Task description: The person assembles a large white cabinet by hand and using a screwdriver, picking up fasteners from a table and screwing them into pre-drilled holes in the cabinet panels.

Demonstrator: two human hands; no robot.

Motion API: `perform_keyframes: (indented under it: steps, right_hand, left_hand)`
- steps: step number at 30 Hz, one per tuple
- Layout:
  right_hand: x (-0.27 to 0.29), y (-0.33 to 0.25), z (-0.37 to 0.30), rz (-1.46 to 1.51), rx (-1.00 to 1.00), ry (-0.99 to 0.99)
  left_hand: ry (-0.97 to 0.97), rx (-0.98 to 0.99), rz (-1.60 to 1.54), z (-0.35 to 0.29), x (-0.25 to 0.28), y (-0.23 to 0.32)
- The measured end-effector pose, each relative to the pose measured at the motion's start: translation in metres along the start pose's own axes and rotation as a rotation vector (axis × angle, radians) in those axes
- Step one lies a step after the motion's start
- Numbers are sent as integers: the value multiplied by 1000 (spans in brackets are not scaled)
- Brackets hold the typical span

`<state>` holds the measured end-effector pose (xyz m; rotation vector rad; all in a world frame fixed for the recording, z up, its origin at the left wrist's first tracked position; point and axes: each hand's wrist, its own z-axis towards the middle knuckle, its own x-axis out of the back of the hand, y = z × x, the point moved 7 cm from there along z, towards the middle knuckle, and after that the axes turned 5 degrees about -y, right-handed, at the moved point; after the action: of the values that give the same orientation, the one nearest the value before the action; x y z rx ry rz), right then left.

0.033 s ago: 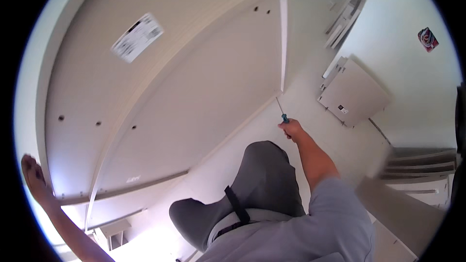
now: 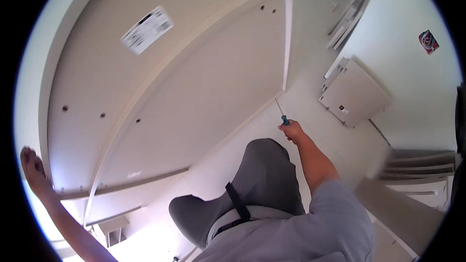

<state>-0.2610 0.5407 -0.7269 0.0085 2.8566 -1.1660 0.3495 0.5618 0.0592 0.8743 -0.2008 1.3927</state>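
My right hand (image 2: 291,130) is closed round the teal handle of a screwdriver (image 2: 285,121). Its thin shaft points toward the lower right corner of a large pale cabinet (image 2: 208,82); whether the tip touches the board cannot be made out. At the far left, my left hand (image 2: 35,169) has its fingers bent round the outer edge of the same cabinet. A long rail (image 2: 145,86) crosses the cabinet's broad panel. Several dark holes and a white label (image 2: 147,30) show on its face.
Flat boards (image 2: 357,92) lean against the white wall at right, with a stack of long boards (image 2: 349,17) farther back. More stacked panels (image 2: 420,167) stand at the lower right. A small frame-like piece (image 2: 112,228) is at the lower left. My legs are close below the cabinet.
The cabinet appears slightly farther right and higher in the picture. My left hand has shifted up a little with its edge. My right hand keeps its hold on the screwdriver, almost unmoved.
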Motion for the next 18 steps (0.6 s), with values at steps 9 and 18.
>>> perform_keyframes:
  steps: [9,18]
  right_hand:
    - [-64,-128,-168,-598,684,171]
    - [-209,-192,-326,-815,986,-321]
  left_hand:
    - [136,-71,-135,-34,4,15]
    - [-184,-152,-1306,-149,-18,-7]
